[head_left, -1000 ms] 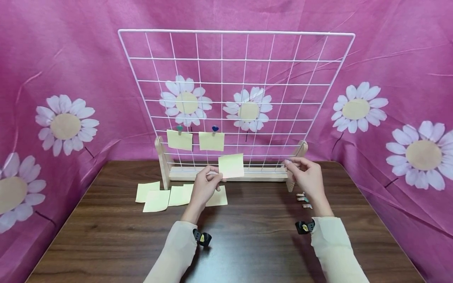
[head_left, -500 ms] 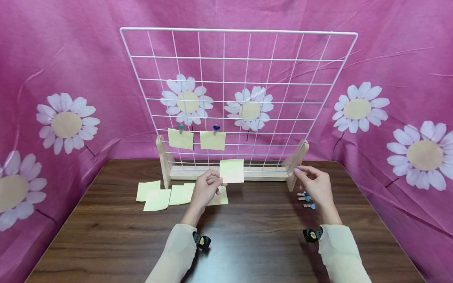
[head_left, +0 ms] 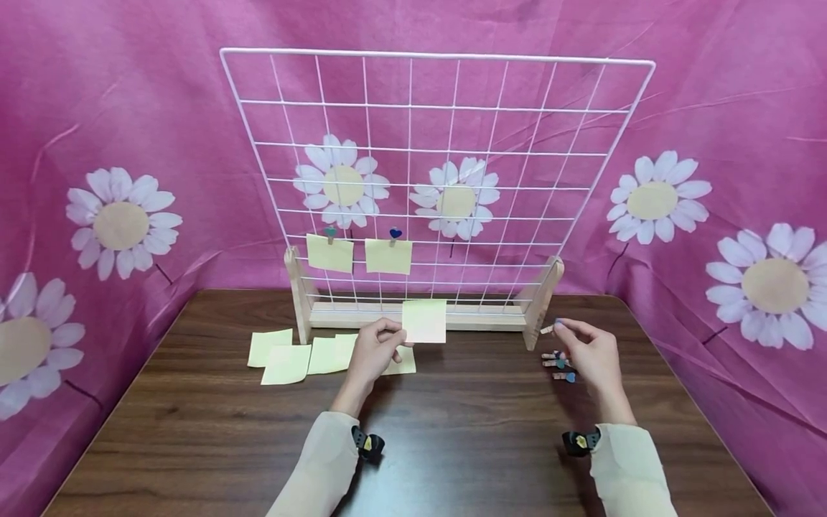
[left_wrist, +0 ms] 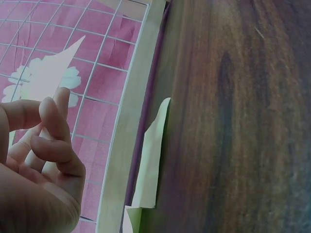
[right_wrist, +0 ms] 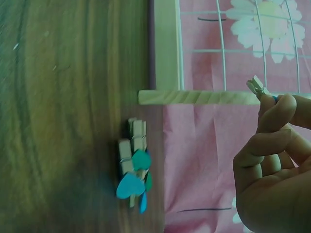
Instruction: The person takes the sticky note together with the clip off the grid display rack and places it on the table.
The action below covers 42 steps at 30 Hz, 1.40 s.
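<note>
My left hand [head_left: 375,352] pinches a pale yellow sticky note [head_left: 425,321] by its left edge, in front of the grid's wooden base. Between thumb and finger, my right hand [head_left: 593,359] pinches a small wooden clothespin [right_wrist: 256,85], its jaws pointing away from the fingers; a bit of blue shows at the fingertips. Below that hand, several loose clothespins [right_wrist: 125,158] with blue and green hearts lie on the table. Two notes hang on the white wire grid [head_left: 452,152]: the left note [head_left: 329,257] under a green-heart clothespin [head_left: 330,233], the right note [head_left: 388,258] under a dark blue one.
Several sticky notes [head_left: 286,365] lie on the brown wooden table [head_left: 452,431] at the left, partly overlapping and partly behind the left hand. The grid stands upright in a wooden stand [head_left: 543,305]. Behind it hangs a pink cloth [head_left: 517,29] with daisies.
My right hand has moved right and down, away from the grid, and the clothespin in it now shows. The left hand has lowered the sticky note slightly.
</note>
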### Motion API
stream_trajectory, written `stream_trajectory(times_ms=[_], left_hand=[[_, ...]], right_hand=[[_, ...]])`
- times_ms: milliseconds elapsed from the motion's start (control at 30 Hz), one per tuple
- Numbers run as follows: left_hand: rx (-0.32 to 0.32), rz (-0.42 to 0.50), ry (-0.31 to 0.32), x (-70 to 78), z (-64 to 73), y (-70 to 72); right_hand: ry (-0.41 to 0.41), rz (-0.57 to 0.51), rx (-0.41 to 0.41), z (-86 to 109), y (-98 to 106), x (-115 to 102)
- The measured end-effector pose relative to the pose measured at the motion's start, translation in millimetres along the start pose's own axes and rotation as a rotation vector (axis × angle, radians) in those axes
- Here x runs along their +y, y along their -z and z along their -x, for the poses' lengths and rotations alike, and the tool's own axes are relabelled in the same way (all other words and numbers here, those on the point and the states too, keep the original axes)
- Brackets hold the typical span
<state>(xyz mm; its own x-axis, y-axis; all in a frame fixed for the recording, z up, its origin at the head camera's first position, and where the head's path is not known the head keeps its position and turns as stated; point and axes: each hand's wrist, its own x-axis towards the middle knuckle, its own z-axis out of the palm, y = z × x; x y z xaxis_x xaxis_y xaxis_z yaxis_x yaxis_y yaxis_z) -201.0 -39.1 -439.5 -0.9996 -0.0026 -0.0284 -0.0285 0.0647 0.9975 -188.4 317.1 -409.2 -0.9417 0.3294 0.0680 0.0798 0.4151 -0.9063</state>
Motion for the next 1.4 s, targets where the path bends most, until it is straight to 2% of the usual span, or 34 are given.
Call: stream_trajectory(times_ms=[133,533,800,1000,1233,1400], left_hand=[[0.001,-0.009,0.009,-3.2,0.4,0.1],[-0.013,-0.046,0.106,-9.1,3.0,0.0],[-0.006,-0.027,0.121,-16.6,3.6,-2.2],[-0.011,-0.058,0.123,-24.0,3.4,-4.4],[-0.039,-0.100,0.143,-28.5,3.0,-6.9],[-0.058,-0.110,0.147,-28.9,2.4,-8.5]], right_hand=[[-0.023,-0.010,-0.003,-0.2,4,7],[-0.124,-0.081,0.006,3.1,10,32],[-0.183,-0.074,-0.009,1.6,10,40],[-0.223,-0.055,-0.004,1.4,12,47],[-0.244,-0.037,-0.046,2.9,14,52],[-0.257,-0.010,-0.114,2.3,17,55]])
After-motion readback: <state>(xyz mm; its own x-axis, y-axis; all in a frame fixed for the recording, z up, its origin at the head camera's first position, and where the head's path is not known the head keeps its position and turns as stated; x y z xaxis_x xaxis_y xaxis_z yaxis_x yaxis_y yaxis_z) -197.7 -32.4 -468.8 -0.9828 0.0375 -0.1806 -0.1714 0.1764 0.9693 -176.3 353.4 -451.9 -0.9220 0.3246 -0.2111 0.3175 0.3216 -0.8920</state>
